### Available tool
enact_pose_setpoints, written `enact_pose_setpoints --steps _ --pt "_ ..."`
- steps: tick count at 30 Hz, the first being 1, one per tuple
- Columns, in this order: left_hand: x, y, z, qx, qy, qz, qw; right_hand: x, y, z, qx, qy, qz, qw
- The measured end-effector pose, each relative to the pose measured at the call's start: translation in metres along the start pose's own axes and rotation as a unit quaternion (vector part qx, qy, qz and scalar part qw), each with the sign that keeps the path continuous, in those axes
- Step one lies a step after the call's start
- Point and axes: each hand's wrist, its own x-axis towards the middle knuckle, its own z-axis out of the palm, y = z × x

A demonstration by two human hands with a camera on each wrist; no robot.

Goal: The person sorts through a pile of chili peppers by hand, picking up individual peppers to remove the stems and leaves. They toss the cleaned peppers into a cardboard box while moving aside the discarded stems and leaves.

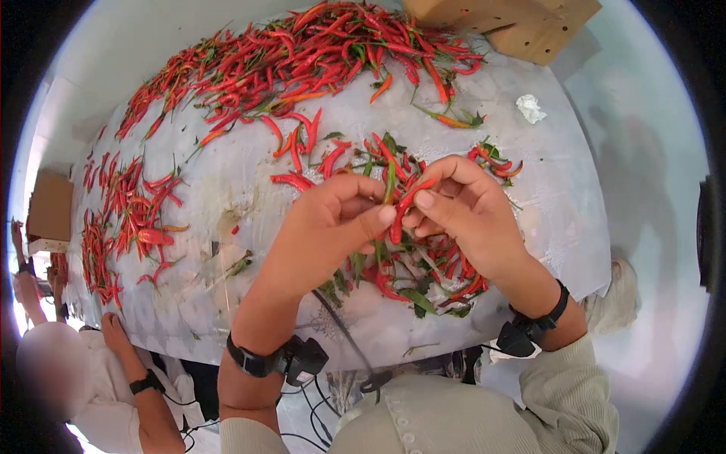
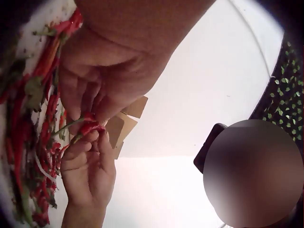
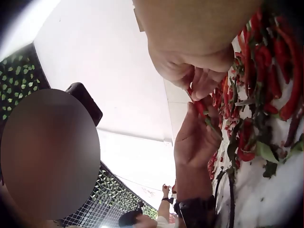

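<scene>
Both hands meet above a small pile of red chilies and green leaves (image 1: pixel 423 301) in the head view. The left hand (image 1: pixel 333 227) pinches a red chili (image 1: pixel 398 221) between thumb and fingers. From the other side the right hand (image 1: pixel 476 219) pinches the chili's upper end. In the left wrist view, the left hand (image 2: pixel 109 71) and the right hand (image 2: pixel 88 171) touch at the chili (image 2: pixel 88 127). The right wrist view has the chili (image 3: pixel 200 108) between the right hand (image 3: pixel 190 57) and the left hand (image 3: pixel 192 142), a green stem showing.
A large heap of red chilies (image 1: pixel 302 60) lies across the far side of the covered table (image 1: pixel 560 212). Smaller chili piles (image 1: pixel 128 204) are at the left. Cardboard boxes (image 1: pixel 522 30) stand at the back right, near crumpled white paper (image 1: pixel 531 108). Another person's arm (image 1: pixel 140 378) is at lower left.
</scene>
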Motion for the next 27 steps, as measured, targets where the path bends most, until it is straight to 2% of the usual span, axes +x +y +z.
enact_pose_setpoints --steps 3,6,9,12,18,21,24,25,27 --pt "-0.001 0.000 -0.001 -0.028 -0.019 0.002 0.999 0.004 0.004 -0.003 0.006 -0.003 -0.021 1.000" --pt "0.001 -0.008 0.001 -0.048 -0.023 0.048 0.997 0.002 -0.001 -0.001 -0.064 -0.007 -0.020 0.998" --pt "0.001 -0.009 0.002 -0.047 -0.019 0.054 0.997 0.003 0.007 -0.001 -0.081 -0.018 -0.079 0.993" --pt "-0.001 -0.002 -0.001 -0.029 -0.031 0.025 0.999 0.002 0.002 0.002 -0.070 -0.027 -0.068 0.995" --pt "-0.003 -0.001 0.002 -0.088 -0.075 -0.003 0.993 0.000 0.003 0.000 -0.116 -0.055 -0.056 0.990" --pt "-0.003 -0.001 0.003 -0.063 -0.096 0.024 0.993 -0.001 0.001 -0.001 -0.170 -0.067 -0.050 0.982" --pt "-0.003 -0.002 0.001 -0.035 -0.095 0.020 0.995 0.000 0.003 -0.004 -0.221 -0.032 -0.104 0.969" --pt "-0.002 -0.005 0.001 -0.035 -0.095 0.031 0.994 0.001 0.005 -0.003 -0.201 -0.025 -0.119 0.972" --pt "-0.001 -0.011 -0.003 -0.035 -0.095 0.053 0.993 0.001 0.002 -0.001 -0.205 -0.027 -0.115 0.972"
